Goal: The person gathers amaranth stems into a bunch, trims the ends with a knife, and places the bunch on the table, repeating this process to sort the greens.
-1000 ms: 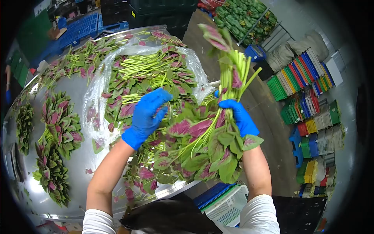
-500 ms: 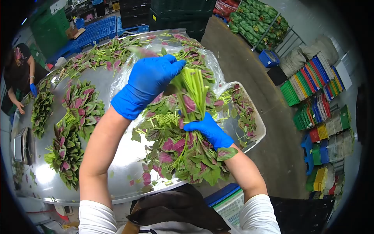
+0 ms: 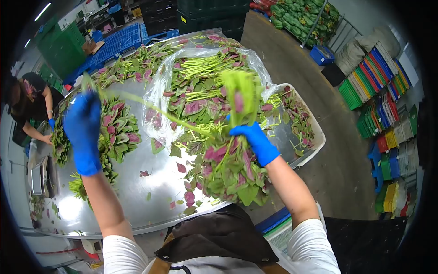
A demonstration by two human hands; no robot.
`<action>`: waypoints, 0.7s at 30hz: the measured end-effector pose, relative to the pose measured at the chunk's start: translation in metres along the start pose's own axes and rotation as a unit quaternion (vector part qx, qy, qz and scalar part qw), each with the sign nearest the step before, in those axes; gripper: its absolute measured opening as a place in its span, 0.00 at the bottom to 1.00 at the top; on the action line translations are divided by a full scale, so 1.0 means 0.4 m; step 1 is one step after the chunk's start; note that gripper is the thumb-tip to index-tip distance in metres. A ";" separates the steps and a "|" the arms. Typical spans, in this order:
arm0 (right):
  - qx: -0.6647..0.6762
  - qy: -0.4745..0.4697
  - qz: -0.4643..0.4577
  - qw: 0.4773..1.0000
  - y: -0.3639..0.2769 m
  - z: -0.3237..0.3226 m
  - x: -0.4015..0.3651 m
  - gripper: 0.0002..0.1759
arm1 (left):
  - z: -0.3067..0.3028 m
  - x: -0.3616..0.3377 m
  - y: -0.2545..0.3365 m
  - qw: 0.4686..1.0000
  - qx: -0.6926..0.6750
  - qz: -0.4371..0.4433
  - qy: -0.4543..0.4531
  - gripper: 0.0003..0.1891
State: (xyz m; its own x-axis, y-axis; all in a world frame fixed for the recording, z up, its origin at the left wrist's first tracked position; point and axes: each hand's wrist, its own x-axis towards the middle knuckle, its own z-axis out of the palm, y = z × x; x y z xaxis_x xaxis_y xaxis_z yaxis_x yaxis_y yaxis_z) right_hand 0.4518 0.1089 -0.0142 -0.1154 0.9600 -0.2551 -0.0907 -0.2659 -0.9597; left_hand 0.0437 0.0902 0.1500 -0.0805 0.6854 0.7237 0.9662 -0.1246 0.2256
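My right hand [image 3: 256,142], in a blue glove, is wrapped round a bunch of leafy greens [image 3: 242,102], its pale stems up and its red-green leaves hanging down. Out to the left, my left hand [image 3: 83,130], also gloved, is raised over the metal table [image 3: 150,176] with its fingers curled. A long thin stem [image 3: 155,108] stretches between it and the bunch; the left fingertips are blurred. Behind the bunch, more cut greens [image 3: 191,98] lie on clear plastic [image 3: 153,102]. Tied-looking bunches [image 3: 121,130] rest below my left hand.
A co-worker [image 3: 34,102] stands at the table's far left, hands near greens. A scale [image 3: 40,178] sits at the left edge. A pale tray [image 3: 315,132] with loose leaves is at the right. Stacked coloured crates [image 3: 365,82] and a blue bin [image 3: 322,55] stand farther right.
My left hand has swung away from the stems to the far left, with a long stem now trailing there. My right hand still holds the bunch, slightly farther right.
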 end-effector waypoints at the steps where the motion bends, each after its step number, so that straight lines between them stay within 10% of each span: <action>1: 0.032 0.011 -0.021 0.999 -0.025 -0.017 -0.012 0.23 | 0.023 -0.083 -0.024 0.999 0.023 0.029 -0.025 0.09; 5: 0.188 0.071 0.069 0.977 -0.144 -0.022 -0.124 0.21 | 0.155 -0.467 -0.112 0.948 0.074 0.038 -0.307 0.04; 8: 0.300 0.013 0.100 0.949 -0.121 -0.047 -0.115 0.20 | 0.200 -0.654 -0.118 0.794 0.128 -0.058 -0.591 0.10; 13: 0.192 0.077 0.054 0.977 -0.117 -0.056 -0.128 0.25 | 0.219 -0.646 -0.044 0.933 -0.047 0.001 -0.356 0.21; 16: 0.155 0.074 0.026 0.985 -0.113 -0.065 -0.133 0.28 | 0.276 -0.617 0.097 0.898 -0.223 -0.057 -0.374 0.13; 21: 0.127 0.071 0.015 0.989 -0.126 -0.102 -0.142 0.28 | 0.359 -0.733 0.137 0.872 -0.084 -0.017 -0.482 0.06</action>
State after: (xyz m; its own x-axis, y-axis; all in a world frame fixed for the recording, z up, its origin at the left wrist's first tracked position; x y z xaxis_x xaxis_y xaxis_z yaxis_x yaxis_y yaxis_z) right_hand 0.5031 0.0714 0.0437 0.0156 0.9490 -0.3148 -0.3376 -0.2914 -0.8951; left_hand 0.1556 -0.0146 -0.1438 0.2133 0.9652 -0.1516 0.9111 -0.1405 0.3875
